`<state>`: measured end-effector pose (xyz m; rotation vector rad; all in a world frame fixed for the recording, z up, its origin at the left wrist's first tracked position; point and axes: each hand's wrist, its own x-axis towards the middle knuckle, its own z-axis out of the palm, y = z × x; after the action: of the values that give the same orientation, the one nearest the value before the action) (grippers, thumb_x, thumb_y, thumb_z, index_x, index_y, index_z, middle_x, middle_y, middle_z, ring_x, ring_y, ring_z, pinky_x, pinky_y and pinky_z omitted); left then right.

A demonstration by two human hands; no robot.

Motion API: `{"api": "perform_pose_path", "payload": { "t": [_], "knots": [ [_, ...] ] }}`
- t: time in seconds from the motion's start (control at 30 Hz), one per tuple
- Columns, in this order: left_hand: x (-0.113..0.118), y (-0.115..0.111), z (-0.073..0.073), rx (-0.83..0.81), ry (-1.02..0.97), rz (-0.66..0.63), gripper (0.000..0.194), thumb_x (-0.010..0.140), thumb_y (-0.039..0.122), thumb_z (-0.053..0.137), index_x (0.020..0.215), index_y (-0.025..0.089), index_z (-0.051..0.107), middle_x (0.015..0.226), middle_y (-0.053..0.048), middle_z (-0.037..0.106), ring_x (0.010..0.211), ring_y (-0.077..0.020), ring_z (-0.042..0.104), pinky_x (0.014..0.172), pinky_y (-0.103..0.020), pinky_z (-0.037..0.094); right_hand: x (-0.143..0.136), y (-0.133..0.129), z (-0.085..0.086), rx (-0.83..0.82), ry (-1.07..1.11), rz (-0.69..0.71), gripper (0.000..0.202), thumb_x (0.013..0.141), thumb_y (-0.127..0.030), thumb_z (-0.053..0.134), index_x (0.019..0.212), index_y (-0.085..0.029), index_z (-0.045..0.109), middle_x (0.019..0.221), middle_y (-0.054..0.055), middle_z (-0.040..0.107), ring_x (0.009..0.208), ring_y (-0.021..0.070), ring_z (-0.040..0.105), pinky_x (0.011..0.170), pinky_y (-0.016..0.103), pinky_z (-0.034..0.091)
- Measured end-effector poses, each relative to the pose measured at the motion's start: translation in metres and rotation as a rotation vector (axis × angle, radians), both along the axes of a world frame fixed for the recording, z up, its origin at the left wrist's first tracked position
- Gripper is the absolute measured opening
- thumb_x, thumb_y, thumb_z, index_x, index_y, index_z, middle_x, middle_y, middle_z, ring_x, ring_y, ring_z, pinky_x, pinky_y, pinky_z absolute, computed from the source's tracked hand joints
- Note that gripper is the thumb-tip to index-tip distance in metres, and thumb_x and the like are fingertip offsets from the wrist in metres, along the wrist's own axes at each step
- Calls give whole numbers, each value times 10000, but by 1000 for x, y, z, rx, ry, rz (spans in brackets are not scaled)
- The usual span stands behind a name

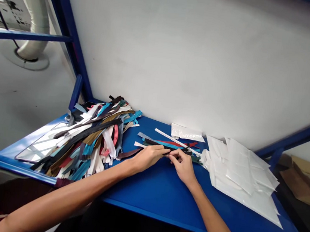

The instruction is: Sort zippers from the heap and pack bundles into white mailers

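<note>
My left hand (150, 157) and my right hand (183, 167) meet over the middle of the blue table, fingers pinched together. Between their fingertips is a dark zipper, and a dark maroon end (130, 153) sticks out to the left behind my left hand. How far the strip runs under the fingers is hidden. Just beyond the hands lie several loose zippers, among them a white one (169, 136), a red one (196, 145) and a grey one (144, 136). A large heap of mixed zippers (96, 135) spreads over the table's left side.
White plastic bags (238, 171) are stacked on the right of the blue table (156, 199). Another flat plastic bag (187, 132) lies by the back wall. An open cardboard box (305, 179) stands at far right. Blue frame posts (70, 26) rise at the left.
</note>
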<state>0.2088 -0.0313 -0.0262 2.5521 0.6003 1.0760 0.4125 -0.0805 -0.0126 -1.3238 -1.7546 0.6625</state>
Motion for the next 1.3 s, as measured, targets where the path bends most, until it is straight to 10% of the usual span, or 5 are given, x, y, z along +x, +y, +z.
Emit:
{"api": "perform_pose_path", "payload": {
  "t": [0.33, 0.7, 0.83, 1.03, 1.3],
  "knots": [
    [-48, 34, 40, -49, -411, 523, 292, 1092, 342, 569, 1064, 193, 818, 726, -8, 705, 652, -148, 641, 686, -273, 503, 97, 12, 34, 55, -425, -636, 257, 957, -471, 575, 909, -247, 689, 804, 84, 768, 776, 295, 712, 651, 335, 424],
    [-136, 73, 27, 56, 262, 1164, 183, 993, 295, 672, 889, 196, 785, 1029, -192, 715, 1052, -399, 586, 882, -541, 482, 81, 4, 33, -75, -532, -237, 365, 1038, -505, 525, 1298, -254, 578, 1138, 82, 743, 833, 260, 702, 678, 353, 489],
    [-118, 69, 40, 164, 64, 951, 295, 1068, 336, 597, 864, 220, 775, 966, -116, 762, 978, -317, 635, 904, -481, 468, 50, 1, 34, -73, -424, -99, 333, 1070, -490, 531, 1300, -261, 605, 1080, 55, 741, 759, 220, 676, 699, 352, 507],
    [-24, 7, 39, 289, -114, 82, 201, 1073, 366, 664, 966, 219, 750, 939, -19, 788, 868, -163, 657, 872, -362, 433, 18, -4, 15, -104, -150, 214, 621, 1024, -442, 663, 1587, -262, 474, 1152, 55, 754, 777, 185, 677, 807, 348, 580],
    [24, -51, 8, 315, -64, -148, 211, 1016, 346, 747, 1182, 227, 696, 1098, -51, 781, 1082, -217, 636, 1043, -379, 445, 7, -9, 20, -29, -72, 556, 280, 1013, -337, 678, 1257, -235, 766, 1226, 98, 779, 1111, 283, 729, 1009, 420, 588]
  ]
}}
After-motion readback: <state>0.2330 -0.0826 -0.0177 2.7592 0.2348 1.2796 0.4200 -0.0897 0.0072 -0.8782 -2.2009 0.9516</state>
